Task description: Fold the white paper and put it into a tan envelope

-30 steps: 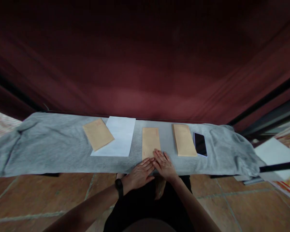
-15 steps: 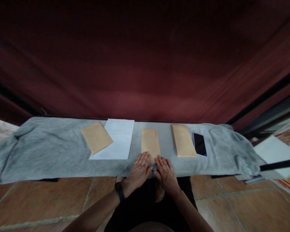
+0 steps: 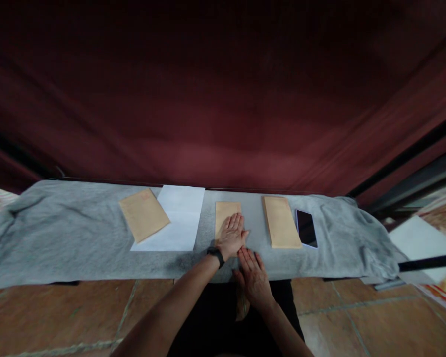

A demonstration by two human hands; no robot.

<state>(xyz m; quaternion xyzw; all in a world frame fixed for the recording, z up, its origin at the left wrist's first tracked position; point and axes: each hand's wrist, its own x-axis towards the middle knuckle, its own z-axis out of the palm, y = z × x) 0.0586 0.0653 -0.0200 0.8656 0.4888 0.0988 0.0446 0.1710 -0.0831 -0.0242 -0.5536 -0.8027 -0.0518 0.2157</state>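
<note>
My left hand (image 3: 231, 235), with a black watch at the wrist, lies flat and open on the middle brown envelope (image 3: 225, 211), covering its near half. My right hand (image 3: 253, 272) rests flat and open on the grey cloth (image 3: 74, 238) just below that envelope, near the cloth's front edge. A second brown envelope (image 3: 143, 214) lies tilted at the left, overlapping a white sheet of paper (image 3: 176, 225). A stack of brown envelopes (image 3: 281, 221) lies to the right of the hands.
A dark phone (image 3: 306, 227) lies beside the stack at the right. A dark red curtain (image 3: 223, 99) hangs right behind the cloth-covered surface. Brown floor tiles (image 3: 59, 317) lie in front. White paper and a black bar sit at far right.
My left hand slid forward from the envelope's near edge up over its middle. My right hand stayed low by the front edge, off the envelope. The view shifted slightly.
</note>
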